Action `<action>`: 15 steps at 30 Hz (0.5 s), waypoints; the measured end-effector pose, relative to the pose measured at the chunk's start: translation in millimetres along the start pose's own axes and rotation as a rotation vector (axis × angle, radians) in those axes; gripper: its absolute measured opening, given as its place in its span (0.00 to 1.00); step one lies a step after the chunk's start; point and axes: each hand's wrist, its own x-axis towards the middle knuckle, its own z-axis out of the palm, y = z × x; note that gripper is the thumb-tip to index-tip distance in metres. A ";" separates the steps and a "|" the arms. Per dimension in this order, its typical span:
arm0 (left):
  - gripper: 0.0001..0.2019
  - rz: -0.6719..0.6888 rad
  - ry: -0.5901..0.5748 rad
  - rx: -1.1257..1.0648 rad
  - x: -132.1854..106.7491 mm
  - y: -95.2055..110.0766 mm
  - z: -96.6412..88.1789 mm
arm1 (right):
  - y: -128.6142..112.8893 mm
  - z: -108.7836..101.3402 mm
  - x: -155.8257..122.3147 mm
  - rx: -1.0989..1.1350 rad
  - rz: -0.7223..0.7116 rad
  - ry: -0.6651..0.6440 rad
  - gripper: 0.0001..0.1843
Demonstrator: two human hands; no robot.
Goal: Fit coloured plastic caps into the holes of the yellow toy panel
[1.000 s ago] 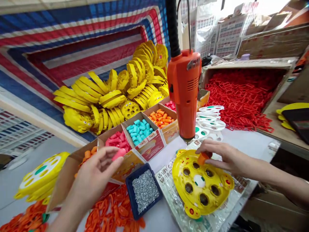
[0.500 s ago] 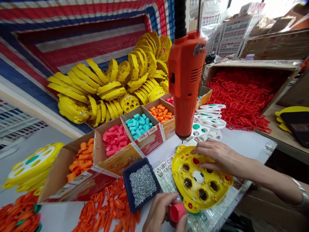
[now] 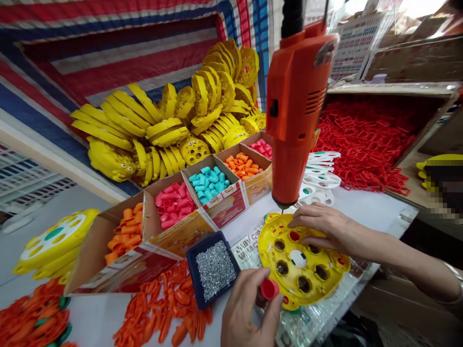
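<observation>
Head view. Inspector: Operator, your left hand (image 3: pixel 249 308) sits at 6 o'clock, pressed together, thumb and fingers pinching a red cap (image 3: pixel 269 289). Your right hand (image 3: pixel 321 226) lies spread at 4 o'clock, its fingers resting on the upper edge of the yellow plastic plate (image 3: pixel 289 289), which lies flat on a printed foil sheet (image 3: pixel 249 253).

Operator: What's finished on that plate, and what's open?

Inspector: You have one filled hole (image 3: pixel 294 235), showing red at the top of the ring. Five dark holes (image 3: pixel 304 284) stand open, and the white-and-green centre disc (image 3: pixel 298 258) is in place. The orange electric screwdriver (image 3: pixel 296 101) hangs at 1 o'clock, its bit just above your plate. The blue tray of screws (image 3: pixel 216 270) sits at 6 o'clock, just beside your left hand.

Operator: Anything you can't confirm?

Inspector: Your right hand covers part of the plate, so I cannot rule out more holes beneath it. Your left fingers hide part of the cap, and I cannot tell whether the filled hole is screwed down. A pixelated patch (image 3: pixel 444 188) at 3 o'clock is unreadable.
</observation>
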 end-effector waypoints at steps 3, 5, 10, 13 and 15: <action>0.19 -0.031 -0.024 0.019 5.1 1.4 3.3 | 1.6 3.7 -0.1 0.024 -0.006 0.013 0.13; 0.21 -0.059 -0.023 0.044 6.5 1.1 6.4 | 2.8 5.8 -0.3 0.040 0.001 0.033 0.13; 0.16 0.023 -0.039 0.102 12.2 -1.3 10.2 | 5.7 10.9 -0.6 0.059 0.012 0.058 0.12; 0.08 0.071 -0.045 0.150 22.8 -2.2 8.4 | 6.8 13.3 -0.4 0.074 0.013 0.049 0.11; 0.09 0.115 -0.085 0.185 33.3 -1.6 6.7 | 6.9 14.4 -0.2 0.080 0.012 0.048 0.11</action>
